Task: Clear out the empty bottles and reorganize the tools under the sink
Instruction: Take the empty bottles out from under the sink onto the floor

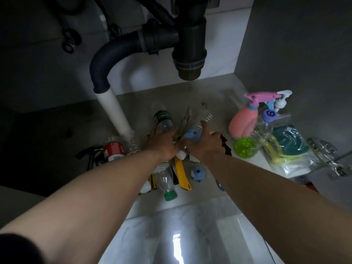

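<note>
Just right of the white drainpipe point(114, 113), the left hand point(162, 144) is curling its fingers round a green-labelled bottle point(163, 120). The right hand point(204, 144) is clasping a blue-labelled bottle point(194, 133). A yellow knife point(182, 173) and a green-capped bottle point(167, 184) are crowding alongside.

Overhead, the black drain trap point(190, 44) hangs over the back floor. The corrugated hose point(106, 60) and white pipe point(114, 113) come down left of centre. We note bare cabinet floor point(190, 92) behind the clutter, under the trap. Centre is crowded: green-labelled bottle point(162, 119), blue-labelled bottle point(192, 134), green-capped bottle point(167, 183) and yellow utility knife point(181, 172). At right, the pink spray bottle point(243, 119) and bagged sponges point(291, 149) block the way.
</note>
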